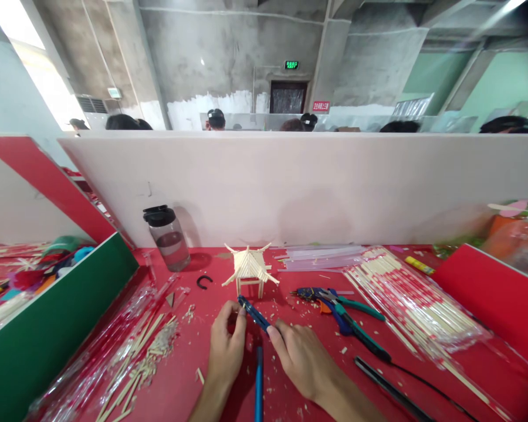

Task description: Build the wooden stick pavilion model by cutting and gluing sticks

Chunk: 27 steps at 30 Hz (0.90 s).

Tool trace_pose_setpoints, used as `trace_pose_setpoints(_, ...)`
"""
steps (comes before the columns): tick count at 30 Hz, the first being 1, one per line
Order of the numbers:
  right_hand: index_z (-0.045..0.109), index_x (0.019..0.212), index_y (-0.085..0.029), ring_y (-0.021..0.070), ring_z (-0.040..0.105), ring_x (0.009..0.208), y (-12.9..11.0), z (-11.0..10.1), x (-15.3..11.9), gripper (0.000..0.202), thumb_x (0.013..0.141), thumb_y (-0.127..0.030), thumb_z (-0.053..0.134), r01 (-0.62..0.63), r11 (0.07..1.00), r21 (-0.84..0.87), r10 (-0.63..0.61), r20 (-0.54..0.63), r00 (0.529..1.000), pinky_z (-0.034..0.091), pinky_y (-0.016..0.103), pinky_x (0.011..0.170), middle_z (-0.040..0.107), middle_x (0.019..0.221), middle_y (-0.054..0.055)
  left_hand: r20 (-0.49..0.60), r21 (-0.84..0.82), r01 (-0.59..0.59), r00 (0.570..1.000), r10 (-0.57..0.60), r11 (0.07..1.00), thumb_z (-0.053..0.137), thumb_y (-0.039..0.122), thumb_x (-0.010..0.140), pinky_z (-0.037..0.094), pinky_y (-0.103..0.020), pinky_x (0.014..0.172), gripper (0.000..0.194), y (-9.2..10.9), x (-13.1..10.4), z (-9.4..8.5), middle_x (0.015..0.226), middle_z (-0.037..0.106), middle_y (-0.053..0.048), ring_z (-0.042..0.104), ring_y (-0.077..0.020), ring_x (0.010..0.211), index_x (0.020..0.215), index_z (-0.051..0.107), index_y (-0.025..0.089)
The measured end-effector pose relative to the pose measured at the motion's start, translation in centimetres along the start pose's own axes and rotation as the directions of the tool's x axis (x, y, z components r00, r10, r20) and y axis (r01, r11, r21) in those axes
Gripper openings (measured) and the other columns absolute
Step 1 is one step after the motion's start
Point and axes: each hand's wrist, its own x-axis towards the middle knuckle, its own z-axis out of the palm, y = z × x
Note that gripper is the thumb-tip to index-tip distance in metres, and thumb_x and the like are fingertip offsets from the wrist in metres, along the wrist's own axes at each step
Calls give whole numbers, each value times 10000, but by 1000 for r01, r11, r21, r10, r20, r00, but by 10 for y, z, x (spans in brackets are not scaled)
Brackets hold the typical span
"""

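My left hand (pixel 226 337) is closed in a pinch, with a tiny pale piece of wooden stick (pixel 244 306) at its fingertips. Wrapped round the near end of a blue tool, which looks like a utility knife (pixel 256 315), is my right hand (pixel 301 354). The tool's far end meets my left fingertips. Just beyond both hands stands a small pavilion model (pixel 249 266) of wooden sticks, upright with a flared roof. Below the tool, between my forearms, lies a long blue bar (pixel 259 384); its kind I cannot tell.
On the right lie a blue glue gun (pixel 345 319), green-handled pliers (pixel 365 306), a black strip (pixel 389 387) and bagged sticks (pixel 413 293). Cut sticks (pixel 134 375) and a water bottle (pixel 171 243) are at left. A white partition (pixel 290 187) closes the back; green (pixel 61 328) and red (pixel 493 299) panels flank.
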Motion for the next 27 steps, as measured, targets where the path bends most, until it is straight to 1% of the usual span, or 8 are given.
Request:
trace_pose_setpoints(5, 661, 952, -193, 261, 713, 839, 1, 2, 0, 604, 1060, -461, 130, 14, 1000, -10, -14, -20, 1000, 393, 320, 696, 748, 863, 117, 3, 11, 1, 1000, -1, 1000, 520, 418, 932, 398, -236, 643, 300, -1, 1, 0, 677, 525, 21, 494, -147, 660, 735, 532, 191)
trace_pose_setpoints(9, 666, 917, -195, 231, 714, 788, 4, 10, 3, 611, 1068, -417, 117, 52, 999, -1, -52, -79, 995, 379, 306, 670, 751, 824, 99, 10, 21, -4, 1000, 4, 1000, 502, 425, 943, 407, -243, 664, 298, -2, 0, -2, 698, 542, 16, 513, -153, 680, 763, 537, 190)
trace_pose_setpoints(13, 669, 900, -200, 225, 715, 756, 5, 15, 4, 620, 1072, -411, 111, 65, 998, 9, -64, -96, 993, 373, 305, 647, 754, 803, 94, 13, 13, 24, 1000, -24, 1000, 501, 435, 939, 408, -244, 645, 312, -5, -2, -3, 675, 534, 18, 513, -153, 659, 744, 524, 193)
trace_pose_setpoints(20, 680, 889, -201, 227, 727, 807, 11, 9, 4, 622, 1068, -454, 140, 52, 998, 27, -51, -64, 997, 390, 291, 667, 762, 844, 107, 20, -22, 41, 999, -41, 999, 531, 474, 925, 404, -236, 619, 330, -5, -2, -1, 662, 550, 18, 524, -151, 629, 759, 552, 191)
trace_pose_setpoints(27, 703, 948, -204, 280, 737, 869, 14, -2, 5, 571, 1053, -494, 222, 23, 1000, 5, -23, -26, 999, 425, 322, 696, 774, 892, 127, 34, -34, 43, 999, -41, 999, 543, 486, 917, 406, -235, 635, 338, -5, -1, 0, 663, 559, 13, 530, -155, 645, 751, 554, 191)
